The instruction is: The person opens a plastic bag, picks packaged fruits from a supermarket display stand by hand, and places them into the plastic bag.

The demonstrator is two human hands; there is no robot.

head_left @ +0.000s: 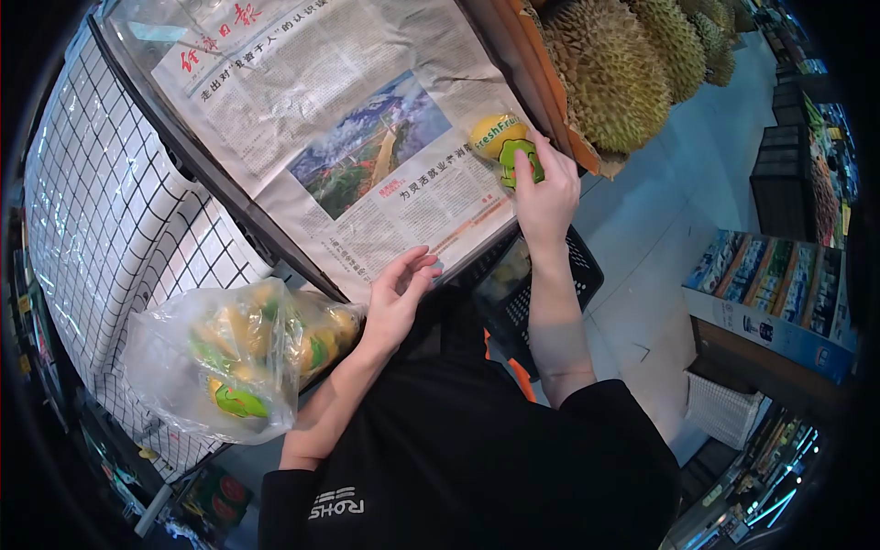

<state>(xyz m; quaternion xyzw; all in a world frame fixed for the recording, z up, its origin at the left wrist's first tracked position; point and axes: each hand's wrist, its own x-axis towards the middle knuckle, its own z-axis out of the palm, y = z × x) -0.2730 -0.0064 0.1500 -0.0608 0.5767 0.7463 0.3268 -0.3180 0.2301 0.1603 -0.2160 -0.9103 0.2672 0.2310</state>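
My right hand (pixel 550 188) grips a yellow fruit (pixel 500 134) in a clear wrapper printed "FreshFruit" with a green picture. The fruit rests at the right side of a newspaper sheet (pixel 247 137) lining a dark-edged display tray. Over the tray's near edge is my left hand (pixel 401 298), its fingers loosely bent and apart, with nothing in it. Beside my left forearm sits a clear plastic bag (pixel 160 353) with several similar wrapped yellow fruits inside. Whether the bag touches the forearm is hard to tell.
Spiky durians (pixel 610 73) fill a cardboard box at the upper right. A black basket (pixel 587 266) stands below my right forearm. On the left is a white grid rack (pixel 92 202). A blue printed carton (pixel 770 321) is at the right.
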